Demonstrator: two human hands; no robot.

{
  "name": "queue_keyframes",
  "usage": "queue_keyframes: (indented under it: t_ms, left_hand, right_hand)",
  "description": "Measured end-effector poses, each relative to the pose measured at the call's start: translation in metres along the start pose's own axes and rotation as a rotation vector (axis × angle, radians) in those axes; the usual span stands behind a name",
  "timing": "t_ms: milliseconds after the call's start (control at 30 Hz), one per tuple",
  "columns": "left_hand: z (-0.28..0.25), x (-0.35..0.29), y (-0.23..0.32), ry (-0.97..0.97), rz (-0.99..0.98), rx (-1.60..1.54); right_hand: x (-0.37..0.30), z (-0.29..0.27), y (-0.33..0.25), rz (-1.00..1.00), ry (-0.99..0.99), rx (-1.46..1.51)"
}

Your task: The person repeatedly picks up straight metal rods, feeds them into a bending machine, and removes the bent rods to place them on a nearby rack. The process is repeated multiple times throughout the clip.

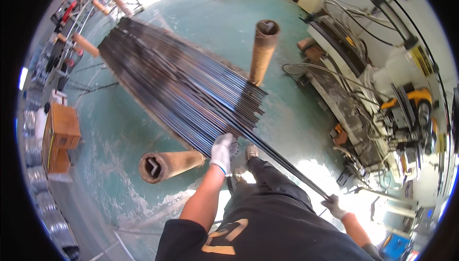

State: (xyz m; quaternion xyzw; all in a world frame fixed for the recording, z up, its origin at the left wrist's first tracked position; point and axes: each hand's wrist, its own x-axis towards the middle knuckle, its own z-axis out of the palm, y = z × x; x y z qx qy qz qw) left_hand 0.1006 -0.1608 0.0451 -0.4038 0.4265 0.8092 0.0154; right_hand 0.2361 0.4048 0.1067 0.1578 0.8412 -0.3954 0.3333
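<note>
A wide stack of long dark metal rods (158, 74) lies side by side on a low support, running away from me to the far left. A few longer rods (282, 160) stick out of it toward the lower right, past my leg. My right hand (336, 207), in a light glove, is closed around their near end. At the near edge of the stack, my left hand (222, 152), in a white glove with grey on the palm side, touches the rod ends. Its fingertips are hidden, so I cannot make out its grip.
Upright brown tubes stand beside the stack, one at the right (264, 50) and one near left (167, 165). A wooden box (63, 127) is at the left. Along the right runs a cluttered bench (344, 103) with cables and a yellow-black power tool (420, 103). The floor (119, 165) is green.
</note>
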Motion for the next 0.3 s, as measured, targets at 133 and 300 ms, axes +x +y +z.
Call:
queue_keyframes:
  t_ms: [133, 300]
  left_hand:
    - [0.034, 0.024, 0.016, -0.295, -0.211, -0.481]
    - [0.077, 0.053, 0.009, -0.382, 0.007, -0.299]
  right_hand:
    - [-0.098, -0.026, 0.077, 0.026, 0.151, -0.218]
    - [-0.104, -0.009, -0.027, -0.018, 0.490, -0.770]
